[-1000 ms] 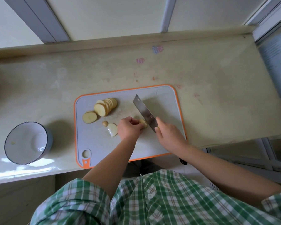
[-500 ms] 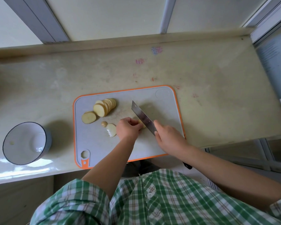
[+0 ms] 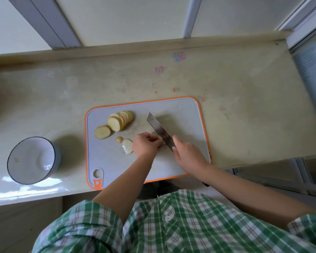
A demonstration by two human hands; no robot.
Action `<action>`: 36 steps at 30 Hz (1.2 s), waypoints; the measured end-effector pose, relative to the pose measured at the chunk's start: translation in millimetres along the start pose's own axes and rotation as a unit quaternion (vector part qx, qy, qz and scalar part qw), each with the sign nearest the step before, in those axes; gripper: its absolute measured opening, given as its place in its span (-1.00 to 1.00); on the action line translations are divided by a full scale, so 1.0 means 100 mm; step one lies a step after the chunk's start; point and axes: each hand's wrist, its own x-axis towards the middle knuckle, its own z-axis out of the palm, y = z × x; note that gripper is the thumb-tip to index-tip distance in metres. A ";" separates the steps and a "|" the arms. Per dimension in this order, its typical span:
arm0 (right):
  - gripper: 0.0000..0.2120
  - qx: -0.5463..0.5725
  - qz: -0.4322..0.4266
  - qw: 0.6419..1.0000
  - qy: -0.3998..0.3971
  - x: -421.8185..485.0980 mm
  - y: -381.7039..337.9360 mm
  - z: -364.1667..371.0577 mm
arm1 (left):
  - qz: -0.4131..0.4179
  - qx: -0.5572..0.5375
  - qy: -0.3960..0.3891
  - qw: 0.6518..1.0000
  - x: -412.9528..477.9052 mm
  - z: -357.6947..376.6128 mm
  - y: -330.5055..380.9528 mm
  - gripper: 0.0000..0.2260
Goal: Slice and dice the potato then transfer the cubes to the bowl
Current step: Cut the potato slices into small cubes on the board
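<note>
Seemingly at the slicing stage, the head view is taken first and alone: the uncut potato piece [image 3: 160, 137] is pinned to the cutting board [image 3: 182, 114] by the left grip [image 3: 146, 146], whose fingers are curled over it so that only a pale edge is shown. The knife [image 3: 159, 129] is clasped in the right grip [image 3: 188, 155], one finger stretched up beside the blade, and the blade is set slanting against the piece, just beside the left fingertips. A fan of slices [image 3: 121, 120] is leaned together at the board's far left, with a single slice [image 3: 102, 132], a small end nub [image 3: 119, 139] and a pale slice [image 3: 127, 146] laid near it. The bowl [image 3: 28, 167] is placed on the desk [image 3: 226, 84], well apart to the left; no cubes are seen in it.

Raw potato is judged firm and stiff, yet wet and slippery on its cut faces; so small a stub is likely to slide or roll, and is best held low on its flanks with fingertips tucked back from the edge
</note>
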 end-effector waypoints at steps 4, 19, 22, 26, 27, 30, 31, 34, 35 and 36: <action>-0.85 0.010 -0.010 1.000 0.001 0.00 0.03 -0.07 | 0.008 -0.005 0.002 1.000 -0.03 -0.02 -0.03 -0.88; -0.76 -0.010 -0.024 1.000 -0.009 -0.06 0.02 -0.08 | 0.001 0.040 0.034 0.999 -0.03 0.04 -0.01 -0.85; -0.69 -0.008 -0.021 1.000 -0.007 -0.05 0.01 -0.05 | -0.003 0.043 0.036 0.998 -0.02 0.05 -0.01 -0.85; -0.72 0.010 -0.006 1.000 -0.003 -0.04 -0.03 0.01 | -0.003 0.048 0.029 0.998 -0.01 0.05 -0.01 -0.89; -0.74 0.013 -0.001 1.000 -0.002 -0.03 -0.04 0.03 | -0.003 0.048 0.029 0.998 -0.01 0.04 -0.01 -0.88; -0.76 0.007 0.008 1.000 -0.007 0.00 -0.08 0.07 | -0.002 0.043 0.030 0.999 -0.02 0.04 -0.01 -0.82; -0.75 0.006 0.011 1.000 -0.006 0.01 -0.09 0.08 | -0.001 0.043 0.031 0.999 -0.02 0.04 -0.01 -0.81; -0.74 0.003 0.012 1.000 -0.002 0.01 -0.09 0.07 | 0.001 0.042 0.028 0.999 -0.01 0.04 -0.01 -0.83; -0.75 0.003 0.010 1.000 -0.001 0.01 -0.08 0.06 | 0.003 0.043 0.027 0.999 -0.01 0.04 -0.01 -0.84; -0.77 0.001 0.005 1.000 0.002 0.01 -0.08 0.04 | 0.007 0.046 0.026 0.999 0.00 0.04 -0.02 -0.86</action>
